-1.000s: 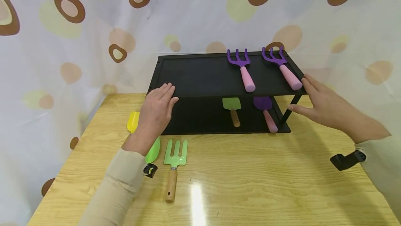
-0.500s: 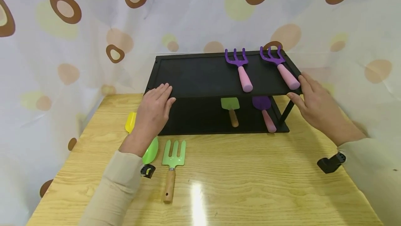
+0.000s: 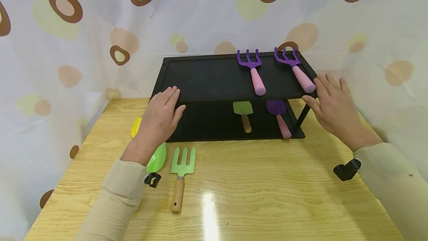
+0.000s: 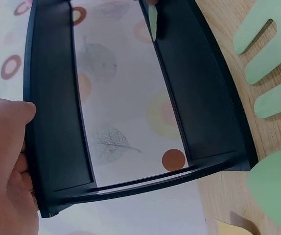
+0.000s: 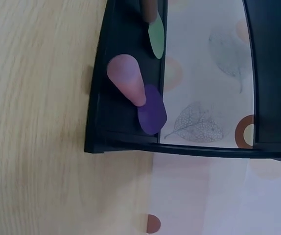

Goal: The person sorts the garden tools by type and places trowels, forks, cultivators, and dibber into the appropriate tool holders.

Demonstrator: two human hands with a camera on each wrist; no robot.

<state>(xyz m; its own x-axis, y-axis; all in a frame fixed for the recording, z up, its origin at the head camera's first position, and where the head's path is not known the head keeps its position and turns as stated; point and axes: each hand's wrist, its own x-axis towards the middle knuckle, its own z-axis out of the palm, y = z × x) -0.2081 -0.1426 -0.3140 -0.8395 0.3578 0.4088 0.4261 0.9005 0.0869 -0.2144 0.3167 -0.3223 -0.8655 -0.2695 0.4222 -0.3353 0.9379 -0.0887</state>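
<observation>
A black two-tier shelf rack point(image 3: 207, 81) stands against the patterned backdrop. My left hand point(image 3: 158, 116) grips the front left of its upper tier, fingers over the top and thumb at the front edge. At the front right corner my right hand point(image 3: 334, 111) holds the same tier, its thumb at the front edge and its fingers along the side. Two purple hand rakes with pink handles, a left one point(image 3: 257, 81) and a right one point(image 3: 302, 77), lie on top. Below them rest a green shovel point(image 3: 243, 108) with a wooden handle and a purple shovel point(image 5: 152, 110) with a pink handle.
A green garden fork point(image 3: 182, 166) with a wooden handle lies on the wooden table point(image 3: 267, 189) before the rack. Left of it, partly hidden by my left arm, are a bright green scoop point(image 3: 157, 158) and a yellow tool head point(image 3: 135, 126).
My right hand has come in from the right and its thumb has closed onto the rack's front right corner. My left hand stays at the front left. The head view has shifted slightly.
</observation>
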